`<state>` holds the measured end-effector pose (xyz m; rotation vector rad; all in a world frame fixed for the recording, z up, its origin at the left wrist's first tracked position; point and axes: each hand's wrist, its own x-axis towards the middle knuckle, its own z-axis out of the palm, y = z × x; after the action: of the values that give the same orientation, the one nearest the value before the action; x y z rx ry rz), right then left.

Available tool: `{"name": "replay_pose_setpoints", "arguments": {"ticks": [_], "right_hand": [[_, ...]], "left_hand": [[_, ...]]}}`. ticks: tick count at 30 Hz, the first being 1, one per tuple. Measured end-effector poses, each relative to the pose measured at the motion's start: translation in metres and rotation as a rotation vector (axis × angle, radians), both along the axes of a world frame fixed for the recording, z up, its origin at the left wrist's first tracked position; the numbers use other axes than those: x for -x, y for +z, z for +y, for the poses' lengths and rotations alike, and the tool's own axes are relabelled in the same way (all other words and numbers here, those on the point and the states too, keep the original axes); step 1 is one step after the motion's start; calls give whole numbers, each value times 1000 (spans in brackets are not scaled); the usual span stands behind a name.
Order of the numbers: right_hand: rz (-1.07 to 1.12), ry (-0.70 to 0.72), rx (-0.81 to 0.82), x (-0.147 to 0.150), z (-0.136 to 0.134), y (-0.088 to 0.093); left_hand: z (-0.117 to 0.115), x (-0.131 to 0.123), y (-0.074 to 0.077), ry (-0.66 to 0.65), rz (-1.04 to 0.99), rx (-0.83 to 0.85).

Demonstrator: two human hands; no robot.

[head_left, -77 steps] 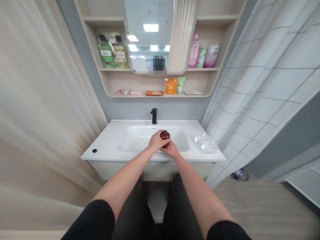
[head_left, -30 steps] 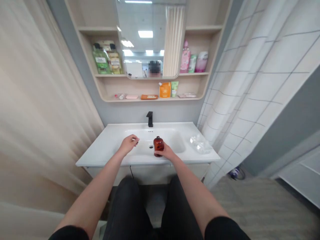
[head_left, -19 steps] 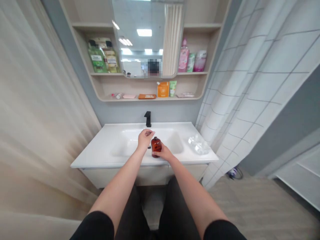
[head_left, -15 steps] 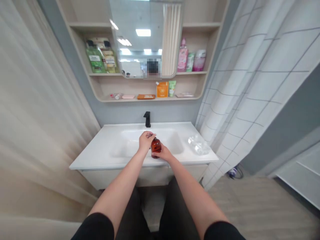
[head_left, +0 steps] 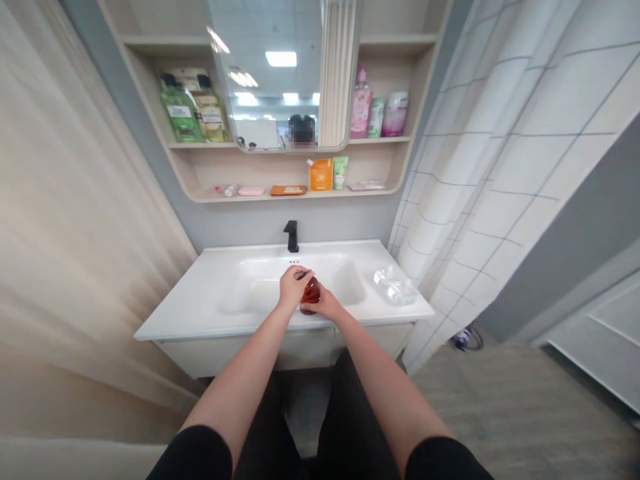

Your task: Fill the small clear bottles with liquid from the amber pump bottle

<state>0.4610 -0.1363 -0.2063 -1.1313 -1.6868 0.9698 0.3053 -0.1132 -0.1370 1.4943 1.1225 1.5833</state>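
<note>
A small brown bottle [head_left: 311,294] stands upright over the front of the white sink [head_left: 235,293], just above the basin's near rim. My right hand [head_left: 327,309] wraps its lower part from the right. My left hand [head_left: 293,285] sits on the bottle's top with its fingers pinched together. A small dark cap shows at its fingertips. The bottle's neck is hidden under the left hand.
A black faucet [head_left: 291,235] rises behind the basin. A crumpled clear plastic wrapper [head_left: 395,287] lies on the counter at the right. Shelves around the mirror [head_left: 280,73] hold bottles and tubes. A beige curtain [head_left: 60,200] hangs left, a white checked curtain [head_left: 500,167] right.
A second ago my left hand was off to the left of the uncovered bottle with something small in its fingers. It has come back onto the bottle's top. My right hand has kept its hold.
</note>
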Motion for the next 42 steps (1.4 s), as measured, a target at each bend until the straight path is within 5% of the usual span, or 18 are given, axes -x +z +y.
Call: {"name": "replay_pose_setpoints", "arguments": {"ticks": [7, 15, 25, 35, 42], "right_hand": [[17, 16, 21, -1, -4, 5], [-10, 9, 9, -1, -9, 15], [-45, 1, -6, -2, -9, 13], [-26, 13, -10, -1, -11, 17], [23, 41, -2, -1, -12, 14]], "left_hand": [[-11, 2, -2, 120, 107, -199], [-9, 10, -4, -74, 42, -70], [-4, 17, -9, -131, 49, -100], [-13, 21, 5, -78, 97, -68], [-14, 14, 2, -71, 41, 13]]}}
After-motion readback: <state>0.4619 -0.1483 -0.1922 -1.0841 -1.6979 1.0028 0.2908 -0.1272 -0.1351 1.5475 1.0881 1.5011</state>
